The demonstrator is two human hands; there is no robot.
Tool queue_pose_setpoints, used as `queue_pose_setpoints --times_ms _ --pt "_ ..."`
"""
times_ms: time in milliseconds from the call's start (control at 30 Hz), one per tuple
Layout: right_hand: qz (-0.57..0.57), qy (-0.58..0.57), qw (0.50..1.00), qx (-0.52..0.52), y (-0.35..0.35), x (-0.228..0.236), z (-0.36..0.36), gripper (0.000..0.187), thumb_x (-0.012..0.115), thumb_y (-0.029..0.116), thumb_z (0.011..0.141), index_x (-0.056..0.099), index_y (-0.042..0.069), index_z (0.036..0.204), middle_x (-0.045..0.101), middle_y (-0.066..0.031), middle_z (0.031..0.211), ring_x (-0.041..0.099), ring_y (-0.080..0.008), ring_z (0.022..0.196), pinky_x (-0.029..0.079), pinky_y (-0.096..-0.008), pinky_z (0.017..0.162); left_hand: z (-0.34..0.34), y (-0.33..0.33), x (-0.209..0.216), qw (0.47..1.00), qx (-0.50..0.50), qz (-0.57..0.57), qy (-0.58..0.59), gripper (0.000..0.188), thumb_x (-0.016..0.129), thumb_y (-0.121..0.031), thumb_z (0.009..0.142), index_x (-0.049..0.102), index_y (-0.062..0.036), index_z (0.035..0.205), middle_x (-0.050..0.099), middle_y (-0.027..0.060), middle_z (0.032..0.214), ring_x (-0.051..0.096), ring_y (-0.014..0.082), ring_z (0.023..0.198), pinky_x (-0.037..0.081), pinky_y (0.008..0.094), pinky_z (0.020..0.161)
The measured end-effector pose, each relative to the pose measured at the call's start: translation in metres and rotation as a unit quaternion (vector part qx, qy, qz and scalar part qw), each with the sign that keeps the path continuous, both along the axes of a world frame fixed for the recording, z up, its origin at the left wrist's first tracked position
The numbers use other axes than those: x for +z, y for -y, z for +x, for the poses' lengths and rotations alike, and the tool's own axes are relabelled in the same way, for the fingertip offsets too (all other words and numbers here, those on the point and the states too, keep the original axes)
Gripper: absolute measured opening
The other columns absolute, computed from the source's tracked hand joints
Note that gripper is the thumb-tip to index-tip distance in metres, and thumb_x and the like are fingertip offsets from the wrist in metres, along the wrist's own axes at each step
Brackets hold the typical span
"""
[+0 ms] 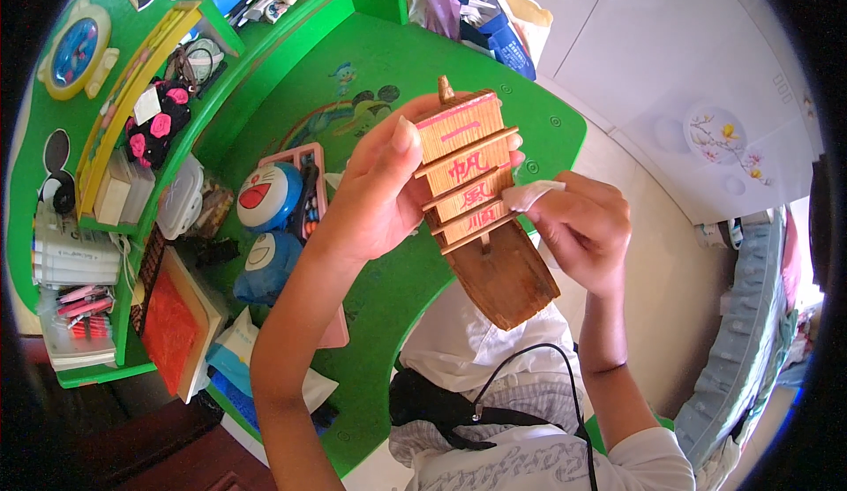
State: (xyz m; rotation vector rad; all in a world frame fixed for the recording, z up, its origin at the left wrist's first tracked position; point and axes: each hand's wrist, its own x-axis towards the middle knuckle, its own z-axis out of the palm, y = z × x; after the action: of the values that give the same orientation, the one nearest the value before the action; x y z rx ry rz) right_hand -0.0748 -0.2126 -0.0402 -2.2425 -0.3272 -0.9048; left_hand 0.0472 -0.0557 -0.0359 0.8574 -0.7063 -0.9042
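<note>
A small wooden model sailboat (503,277) is tilted in front of me, its sail panels carrying red painted characters and its brown hull toward my body. My left hand (381,189) wraps round the sail from behind, with the thumb along its left edge; some fingertips show at the right edge. In my right hand (587,226) a white tissue (532,194) is pinched, pressed to the right edge of the lower sail panels. The mast tip (445,88) sticks out at the far end.
Below the boat lies a green desk (516,120). On its left are a pink tray (334,332), a round blue-and-white character toy (269,196), and a red-covered board (176,319). A shelf (146,45) holds small items. Bags (507,37) stand at the back.
</note>
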Motion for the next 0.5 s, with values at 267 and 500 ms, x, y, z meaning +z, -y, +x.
queue_pose_setpoints --times_ms 267,500 --pt "-0.016 -0.038 0.999 0.001 0.001 0.003 -0.002 0.026 0.061 -0.002 0.062 0.064 0.009 0.086 0.044 -0.0055 0.054 0.045 -0.0191 0.044 0.033 -0.0305 0.039 0.0 -0.001 -0.002 1.0 0.018 0.005 0.001 0.083 0.036 -0.063 0.077 0.025 -0.0006 0.129 0.042 0.0235 0.12 0.045 0.0361 0.11 0.04 0.048 0.09" --pt "-0.035 -0.027 0.998 0.041 -0.008 0.011 0.003 0.028 0.062 0.001 0.063 0.063 0.011 0.088 0.043 -0.0044 0.054 0.046 -0.0212 0.045 0.035 -0.0317 0.039 -0.002 0.0 -0.002 0.999 0.032 0.005 0.003 0.082 0.034 -0.064 0.078 0.025 0.0001 0.129 0.044 0.0233 0.119 0.046 0.0362 0.11 0.039 0.0467 0.091"
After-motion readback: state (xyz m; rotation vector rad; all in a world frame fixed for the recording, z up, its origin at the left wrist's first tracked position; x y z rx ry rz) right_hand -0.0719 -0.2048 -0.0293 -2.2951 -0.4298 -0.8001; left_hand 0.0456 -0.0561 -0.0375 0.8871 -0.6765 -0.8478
